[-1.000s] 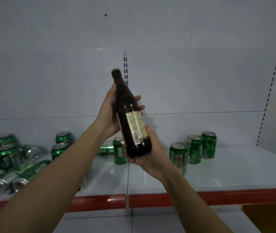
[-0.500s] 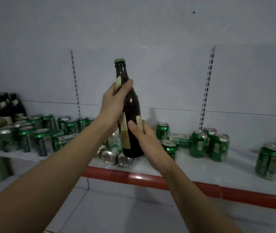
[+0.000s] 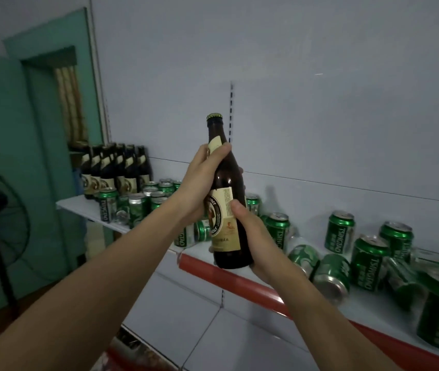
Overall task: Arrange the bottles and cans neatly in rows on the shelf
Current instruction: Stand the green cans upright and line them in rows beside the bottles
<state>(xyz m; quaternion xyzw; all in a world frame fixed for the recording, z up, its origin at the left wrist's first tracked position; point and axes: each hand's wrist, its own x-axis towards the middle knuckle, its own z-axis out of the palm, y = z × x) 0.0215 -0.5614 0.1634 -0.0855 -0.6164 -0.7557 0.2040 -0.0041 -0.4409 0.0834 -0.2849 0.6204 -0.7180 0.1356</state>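
Turning left, the view now shows the dark bottle row (image 3: pixel 114 170); both hands, left hand (image 3: pixel 202 183) and right hand (image 3: pixel 255 242), grip the brown glass beer bottle (image 3: pixel 225 199), probably heading there.

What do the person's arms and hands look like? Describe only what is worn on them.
Nothing is worn on them. Both forearms are bare as far as the picture shows, with no sleeve in view. The left hand and right hand have no gloves, and no rings, watch or bracelet show on the wrists or fingers.
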